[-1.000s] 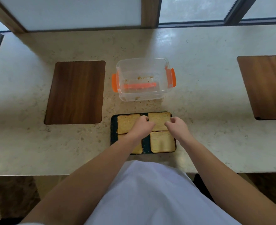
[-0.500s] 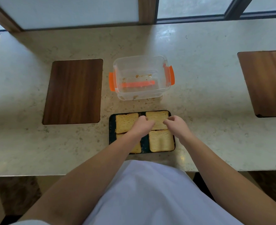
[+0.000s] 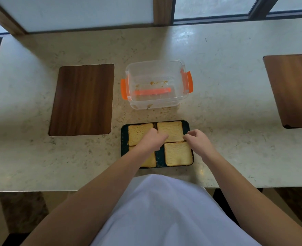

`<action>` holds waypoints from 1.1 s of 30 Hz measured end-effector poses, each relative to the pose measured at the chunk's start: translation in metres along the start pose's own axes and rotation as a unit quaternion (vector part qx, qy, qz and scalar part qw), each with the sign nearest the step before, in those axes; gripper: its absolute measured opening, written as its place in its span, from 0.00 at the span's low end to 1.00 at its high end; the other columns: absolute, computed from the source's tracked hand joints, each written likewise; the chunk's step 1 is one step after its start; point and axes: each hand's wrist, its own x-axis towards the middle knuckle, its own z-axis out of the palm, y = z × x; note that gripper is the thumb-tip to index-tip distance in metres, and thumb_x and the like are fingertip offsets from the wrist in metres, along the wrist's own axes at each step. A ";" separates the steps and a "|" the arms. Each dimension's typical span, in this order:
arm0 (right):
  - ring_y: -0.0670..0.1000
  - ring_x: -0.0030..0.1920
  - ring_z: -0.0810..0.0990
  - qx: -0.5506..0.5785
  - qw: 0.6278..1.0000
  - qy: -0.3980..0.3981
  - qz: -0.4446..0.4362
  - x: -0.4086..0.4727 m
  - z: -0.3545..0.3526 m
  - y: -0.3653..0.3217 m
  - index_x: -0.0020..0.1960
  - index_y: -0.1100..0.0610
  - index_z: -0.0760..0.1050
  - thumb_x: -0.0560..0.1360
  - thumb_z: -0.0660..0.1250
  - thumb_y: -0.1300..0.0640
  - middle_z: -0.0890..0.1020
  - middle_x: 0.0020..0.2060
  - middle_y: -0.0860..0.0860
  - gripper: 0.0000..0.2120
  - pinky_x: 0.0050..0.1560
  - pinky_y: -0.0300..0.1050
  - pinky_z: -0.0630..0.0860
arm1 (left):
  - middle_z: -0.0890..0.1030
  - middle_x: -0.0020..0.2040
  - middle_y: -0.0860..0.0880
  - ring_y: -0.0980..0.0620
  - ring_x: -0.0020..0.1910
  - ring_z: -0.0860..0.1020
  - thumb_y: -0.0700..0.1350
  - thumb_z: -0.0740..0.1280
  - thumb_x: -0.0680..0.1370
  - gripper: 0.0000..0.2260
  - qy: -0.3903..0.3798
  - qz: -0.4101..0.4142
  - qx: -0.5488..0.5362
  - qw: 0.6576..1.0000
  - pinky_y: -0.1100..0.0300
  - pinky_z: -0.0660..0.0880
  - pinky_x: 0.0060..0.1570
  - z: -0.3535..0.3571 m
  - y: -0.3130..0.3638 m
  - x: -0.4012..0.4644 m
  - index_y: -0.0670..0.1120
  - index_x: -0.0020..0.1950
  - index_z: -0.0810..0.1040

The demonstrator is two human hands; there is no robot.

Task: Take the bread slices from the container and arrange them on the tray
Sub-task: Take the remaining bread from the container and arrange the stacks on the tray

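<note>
Four bread slices (image 3: 177, 153) down flat on the dark tray (image 3: 123, 139), two by two. Left hand (image 3: 152, 140) curled over the middle, fingers on the far right slice (image 3: 170, 130). Right hand (image 3: 199, 141) at 3 o'clock of that slice, fingers bent at its edge; grip impossible to tell. At 12 o'clock of the tray, clear container (image 3: 155, 84) holding only crumbs.

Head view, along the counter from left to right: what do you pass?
Left wooden board → clear container → right wooden board.
</note>
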 end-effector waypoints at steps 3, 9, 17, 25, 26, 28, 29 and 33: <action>0.51 0.55 0.76 -0.039 0.999 -0.012 0.006 -0.010 -0.003 0.017 0.68 0.59 0.71 0.78 0.65 0.53 0.78 0.57 0.53 0.21 0.55 0.50 0.75 | 0.74 0.47 0.52 0.55 0.45 0.77 0.50 0.66 0.77 0.14 -0.043 -0.032 -0.023 0.998 0.61 0.79 0.40 0.008 -0.011 -0.010 0.45 0.60 0.76; 0.50 0.49 0.76 -0.071 0.997 -0.021 0.011 -0.020 0.002 0.032 0.66 0.58 0.72 0.78 0.65 0.52 0.77 0.49 0.49 0.18 0.48 0.48 0.74 | 0.75 0.48 0.51 0.54 0.48 0.77 0.43 0.62 0.82 0.10 -0.055 -0.065 -0.033 0.996 0.49 0.84 0.51 0.019 -0.031 -0.018 0.45 0.62 0.75; 0.51 0.58 0.76 -0.069 0.997 -0.027 0.002 -0.023 0.008 0.032 0.71 0.59 0.69 0.77 0.65 0.52 0.77 0.64 0.54 0.24 0.55 0.48 0.74 | 0.73 0.68 0.45 0.50 0.54 0.78 0.40 0.62 0.81 0.19 -0.044 -0.108 -0.052 0.992 0.46 0.86 0.42 0.021 -0.022 -0.024 0.44 0.72 0.70; 0.50 0.52 0.77 -0.079 0.996 -0.036 -0.007 -0.021 0.018 0.025 0.69 0.58 0.70 0.77 0.65 0.52 0.77 0.58 0.53 0.22 0.51 0.48 0.76 | 0.75 0.70 0.43 0.47 0.57 0.80 0.46 0.65 0.80 0.25 -0.051 -0.104 -0.046 0.992 0.50 0.84 0.52 0.010 -0.028 -0.019 0.43 0.76 0.67; 0.50 0.50 0.77 -0.080 0.996 -0.039 -0.009 -0.021 0.019 0.024 0.68 0.58 0.71 0.77 0.65 0.51 0.77 0.56 0.52 0.22 0.49 0.48 0.76 | 0.75 0.69 0.42 0.47 0.57 0.80 0.47 0.65 0.80 0.25 -0.049 -0.104 -0.047 0.992 0.51 0.84 0.52 0.009 -0.029 -0.019 0.42 0.76 0.68; 0.49 0.48 0.76 -0.089 0.995 -0.042 -0.013 -0.020 0.021 0.023 0.68 0.58 0.71 0.77 0.65 0.51 0.78 0.56 0.52 0.21 0.47 0.46 0.75 | 0.76 0.68 0.43 0.48 0.55 0.81 0.47 0.66 0.79 0.25 -0.045 -0.101 -0.045 0.993 0.52 0.84 0.52 0.008 -0.031 -0.017 0.42 0.75 0.68; 0.48 0.48 0.76 -0.093 0.995 -0.043 -0.013 -0.020 0.021 0.023 0.68 0.58 0.71 0.77 0.64 0.51 0.78 0.56 0.52 0.21 0.47 0.46 0.75 | 0.77 0.66 0.43 0.49 0.54 0.81 0.47 0.66 0.79 0.24 -0.042 -0.100 -0.041 0.993 0.53 0.84 0.51 0.008 -0.032 -0.017 0.43 0.74 0.69; 0.50 0.51 0.76 -0.097 0.994 -0.047 -0.012 -0.019 0.020 0.023 0.67 0.58 0.72 0.77 0.64 0.51 0.78 0.57 0.52 0.21 0.49 0.47 0.74 | 0.78 0.64 0.44 0.50 0.51 0.81 0.48 0.66 0.79 0.22 -0.034 -0.095 -0.028 0.994 0.55 0.84 0.49 0.008 -0.030 -0.016 0.43 0.72 0.71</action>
